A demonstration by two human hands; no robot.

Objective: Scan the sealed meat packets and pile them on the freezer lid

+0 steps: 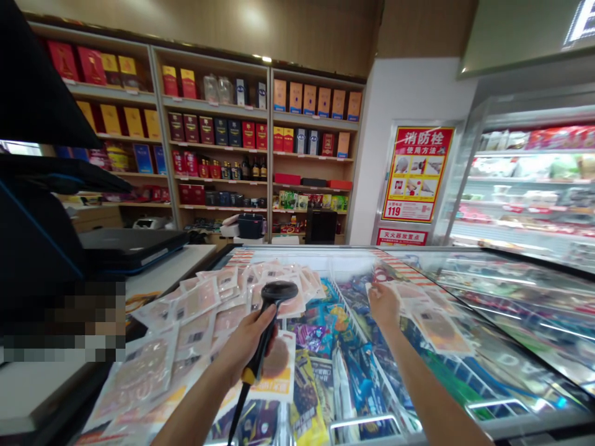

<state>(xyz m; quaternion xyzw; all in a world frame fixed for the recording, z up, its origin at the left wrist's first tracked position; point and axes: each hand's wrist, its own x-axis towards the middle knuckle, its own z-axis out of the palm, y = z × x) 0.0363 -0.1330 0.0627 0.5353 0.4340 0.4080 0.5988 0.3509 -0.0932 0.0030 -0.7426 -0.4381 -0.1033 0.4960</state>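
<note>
Though seemingly unfinished, clamped scanner (pixel 277 290) in left hand (pixel 255 332); could not tell grip of right hand (pixel 387 305); judged packets (pixel 442 332) at two o'clock done, larger spread (pixel 198 305) at ten remaining.

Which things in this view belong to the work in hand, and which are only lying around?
In use, it seems: barcode scanner in the left hand; flat transparent packets, some by the right hand.

Only around: yellow wrapped pack; fire-hydrant poster; shelved boxes.

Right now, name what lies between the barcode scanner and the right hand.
In the head view: flat clear packets, then colourful bagged goods and a white wire divider.
</note>
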